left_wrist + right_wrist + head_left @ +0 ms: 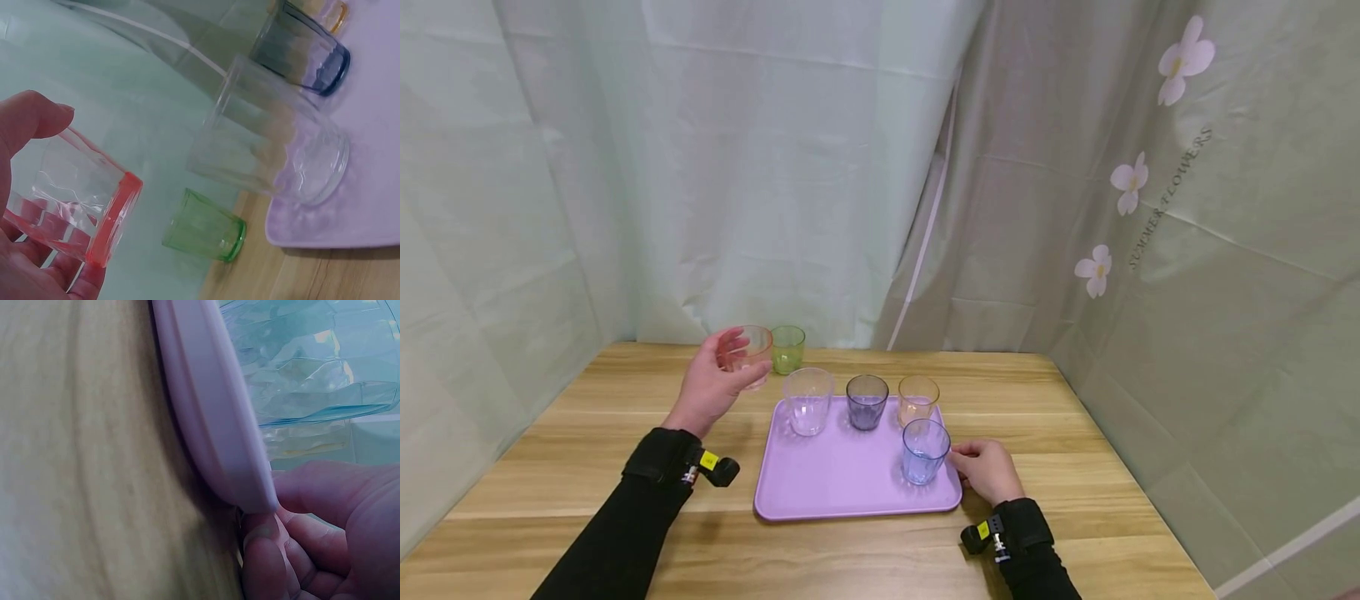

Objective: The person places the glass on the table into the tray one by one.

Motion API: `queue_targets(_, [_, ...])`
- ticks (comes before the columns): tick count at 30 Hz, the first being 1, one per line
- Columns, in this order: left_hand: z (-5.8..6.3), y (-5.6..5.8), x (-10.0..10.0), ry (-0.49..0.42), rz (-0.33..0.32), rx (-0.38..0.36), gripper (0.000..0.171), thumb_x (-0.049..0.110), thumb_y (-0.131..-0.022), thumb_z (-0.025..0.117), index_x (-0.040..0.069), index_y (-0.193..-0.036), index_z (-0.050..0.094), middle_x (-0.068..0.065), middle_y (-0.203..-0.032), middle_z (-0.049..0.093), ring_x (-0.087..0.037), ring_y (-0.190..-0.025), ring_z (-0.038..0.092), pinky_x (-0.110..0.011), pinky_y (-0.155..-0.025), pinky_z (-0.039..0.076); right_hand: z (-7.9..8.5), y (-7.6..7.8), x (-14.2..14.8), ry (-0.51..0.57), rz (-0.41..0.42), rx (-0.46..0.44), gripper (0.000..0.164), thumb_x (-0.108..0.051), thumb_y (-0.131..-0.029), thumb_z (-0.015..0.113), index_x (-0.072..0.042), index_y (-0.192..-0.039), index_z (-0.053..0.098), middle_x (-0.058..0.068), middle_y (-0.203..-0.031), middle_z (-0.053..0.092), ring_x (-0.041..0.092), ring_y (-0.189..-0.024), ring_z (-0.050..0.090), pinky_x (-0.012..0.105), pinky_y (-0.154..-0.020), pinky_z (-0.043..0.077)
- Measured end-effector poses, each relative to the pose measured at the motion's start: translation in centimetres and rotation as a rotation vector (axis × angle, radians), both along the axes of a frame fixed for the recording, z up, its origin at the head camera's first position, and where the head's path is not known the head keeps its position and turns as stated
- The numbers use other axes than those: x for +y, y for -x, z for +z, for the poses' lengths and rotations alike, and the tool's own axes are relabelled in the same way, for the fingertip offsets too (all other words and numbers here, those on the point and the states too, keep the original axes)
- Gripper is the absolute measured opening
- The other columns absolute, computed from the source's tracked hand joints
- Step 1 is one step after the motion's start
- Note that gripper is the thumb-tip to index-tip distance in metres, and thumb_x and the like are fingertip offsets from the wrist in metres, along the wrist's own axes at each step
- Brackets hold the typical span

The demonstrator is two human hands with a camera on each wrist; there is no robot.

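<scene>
My left hand (709, 385) holds a red-tinted drinking glass (756, 350) above the table, left of the tray, with thumb and fingers round its sides. In the left wrist view that glass (115, 215) is tilted, its thick red base facing right. The right hand (988, 471) pinches the rim of the purple tray (831, 487) at its right front corner, close beside a blue glass (923, 458). Also upright on the tray are a clear glass (808, 408), a dark grey glass (867, 408) and an amber glass (916, 393).
A green glass (788, 354) stands on the wooden table (625, 400) behind the tray, just right of the held glass in the head view. Pale curtains (790, 167) hang along the table's back and sides.
</scene>
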State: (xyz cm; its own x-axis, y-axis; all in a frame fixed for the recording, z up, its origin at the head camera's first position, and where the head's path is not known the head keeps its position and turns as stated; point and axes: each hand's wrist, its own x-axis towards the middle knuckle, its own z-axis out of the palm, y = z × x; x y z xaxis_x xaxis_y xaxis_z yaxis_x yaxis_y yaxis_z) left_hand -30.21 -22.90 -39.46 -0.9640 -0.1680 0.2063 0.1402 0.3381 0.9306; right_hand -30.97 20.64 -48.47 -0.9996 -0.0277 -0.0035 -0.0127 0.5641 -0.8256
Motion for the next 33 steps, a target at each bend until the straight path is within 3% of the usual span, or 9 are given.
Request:
queue_targets(15, [0.8, -0.3, 1.2, -0.01, -0.052, 0.019, 0.092, 0.03, -0.101, 0.082, 0.006, -0.171, 0.027, -0.023, -0.169, 0.042, -0.045, -0.154, 0.043, -0.062, -0.126, 0.04, 0.0, 0.0, 0.1, -0.003, -0.008, -0.012, 0.02, -0.011, -0.101, 0.074, 0.005, -0.109, 0.08, 0.012, -0.097, 0.079, 0.016, -0.075, 0.071, 0.033, -0.069, 0.064])
queue_targets(27, [0.9, -0.3, 2.2, -0.013, -0.076, 0.009, 0.092, 0.026, -0.099, 0.084, 0.007, -0.171, 0.031, -0.021, -0.165, 0.047, -0.04, -0.15, 0.048, -0.044, -0.116, 0.045, 0.0, 0.0, 0.1, -0.015, -0.009, -0.02, 0.02, -0.013, -0.101, 0.075, 0.004, -0.109, 0.081, 0.011, -0.098, 0.079, 0.016, -0.076, 0.07, 0.033, -0.069, 0.063])
queue_targets(33, [0.9, -0.5, 2.7, -0.004, -0.102, -0.005, 0.091, 0.028, -0.098, 0.085, 0.008, -0.17, 0.032, -0.022, -0.165, 0.048, -0.042, -0.146, 0.051, -0.046, -0.115, 0.049, 0.2, 0.0, 0.1, -0.012, -0.012, -0.02, 0.02, -0.012, -0.101, 0.074, 0.005, -0.109, 0.08, 0.011, -0.098, 0.079, 0.016, -0.075, 0.07, 0.033, -0.069, 0.063])
